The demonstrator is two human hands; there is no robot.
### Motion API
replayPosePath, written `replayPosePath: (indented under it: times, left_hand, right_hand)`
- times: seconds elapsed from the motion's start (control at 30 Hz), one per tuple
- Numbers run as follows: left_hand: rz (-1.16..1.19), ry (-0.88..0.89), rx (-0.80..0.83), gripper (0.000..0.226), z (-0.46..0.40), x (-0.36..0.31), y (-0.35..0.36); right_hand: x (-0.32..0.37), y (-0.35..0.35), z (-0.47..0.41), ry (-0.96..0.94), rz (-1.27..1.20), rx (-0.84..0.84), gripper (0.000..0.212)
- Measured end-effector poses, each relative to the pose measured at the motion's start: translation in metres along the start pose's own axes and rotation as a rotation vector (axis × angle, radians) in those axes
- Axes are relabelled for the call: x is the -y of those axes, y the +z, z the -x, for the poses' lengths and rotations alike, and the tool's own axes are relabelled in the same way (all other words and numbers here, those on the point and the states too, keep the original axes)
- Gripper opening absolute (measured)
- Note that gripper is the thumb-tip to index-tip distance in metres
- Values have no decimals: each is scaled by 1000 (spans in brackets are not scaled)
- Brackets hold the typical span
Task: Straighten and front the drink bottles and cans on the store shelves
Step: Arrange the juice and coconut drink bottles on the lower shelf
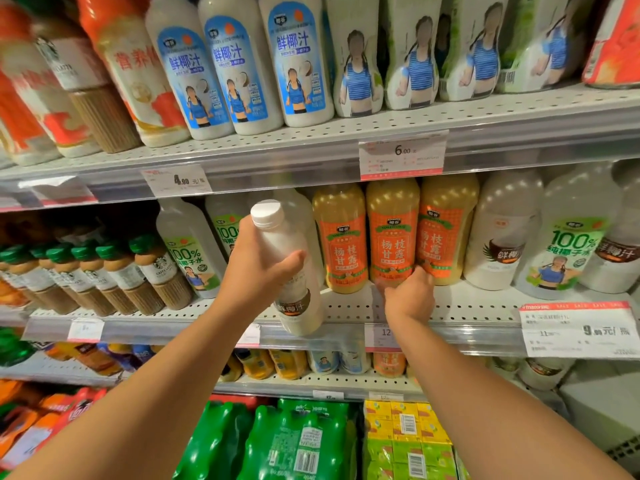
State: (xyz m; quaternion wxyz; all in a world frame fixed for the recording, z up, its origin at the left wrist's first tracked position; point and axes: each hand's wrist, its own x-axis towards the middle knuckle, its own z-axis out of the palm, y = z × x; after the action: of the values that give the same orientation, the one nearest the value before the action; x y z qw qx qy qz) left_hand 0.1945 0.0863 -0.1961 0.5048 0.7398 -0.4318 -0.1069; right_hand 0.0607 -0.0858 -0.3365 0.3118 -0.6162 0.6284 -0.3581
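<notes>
My left hand (258, 268) grips a tall white coconut-milk bottle (294, 292) with a white cap, held tilted in front of the middle shelf (478, 317). My right hand (410, 292) reaches to the foot of the middle orange-labelled bottle (391, 237), with its fingers curled round the base. Two more orange-labelled bottles (341, 237) (446, 230) stand on either side of it. Behind the held bottle stands another white bottle, mostly hidden.
White bottles with green labels (568, 237) and brown labels (498, 233) fill the right of the shelf; small coffee bottles (152, 271) stand at left. The upper shelf holds blue-labelled bottles (298, 60). Green bottle packs (294, 441) and yellow cartons (408, 434) lie below.
</notes>
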Motion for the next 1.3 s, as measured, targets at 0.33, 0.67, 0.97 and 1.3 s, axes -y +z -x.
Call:
replayPosePath:
  times: [0.33, 0.67, 0.97, 1.3]
  left_hand:
    - [0, -16, 19, 59, -2, 4, -2]
    - [-8, 155, 180, 53, 57, -24, 12]
    - [137, 97, 310, 61, 142, -81, 83]
    - [-31, 155, 459, 70, 191, -149, 203]
  right_hand:
    - [-43, -64, 83, -346, -60, 310, 57]
    - [-15, -136, 149, -270, -100, 338, 94]
    - [-41, -175, 222, -281, -212, 109, 112]
    - [-136, -271, 166, -70, -154, 18, 111]
